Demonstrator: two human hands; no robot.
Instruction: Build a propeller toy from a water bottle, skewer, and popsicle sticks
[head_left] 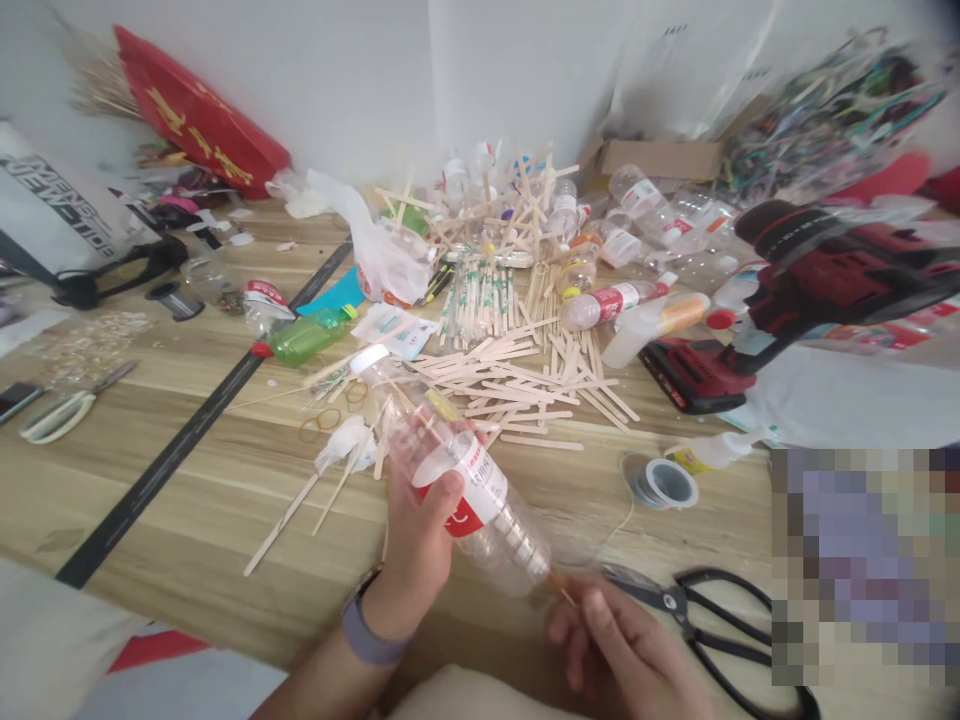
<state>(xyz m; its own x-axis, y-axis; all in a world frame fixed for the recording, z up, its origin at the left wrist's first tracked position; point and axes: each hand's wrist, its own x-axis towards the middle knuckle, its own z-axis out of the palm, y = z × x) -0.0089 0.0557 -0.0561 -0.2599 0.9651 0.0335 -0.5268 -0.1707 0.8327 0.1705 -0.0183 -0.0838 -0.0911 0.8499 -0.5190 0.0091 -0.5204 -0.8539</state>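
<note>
My left hand (424, 525) is wrapped around a clear plastic bottle (517, 535) with a red and white label and a white cap. The bottle is tilted, its cap pointing up and to the left, its base towards my right hand. Thin sticks show along its neck and shoulder; I cannot tell whether they are inside or behind it. Right at the base, my right hand (611, 635) pinches a thin orange-brown strip (561, 588) between thumb and fingers. Whether this is a stick or a rubber band is unclear. Large black-handled scissors (694, 605) lie beside my right hand.
Wooden craft sticks (517, 390) are heaped behind the bottle, with more plastic bottles (637, 195) further back. A red and black power drill (750, 320) stands at right, near a spool of wire (664, 483) and a glue bottle (712, 453). White-handled scissors (67, 410) lie left.
</note>
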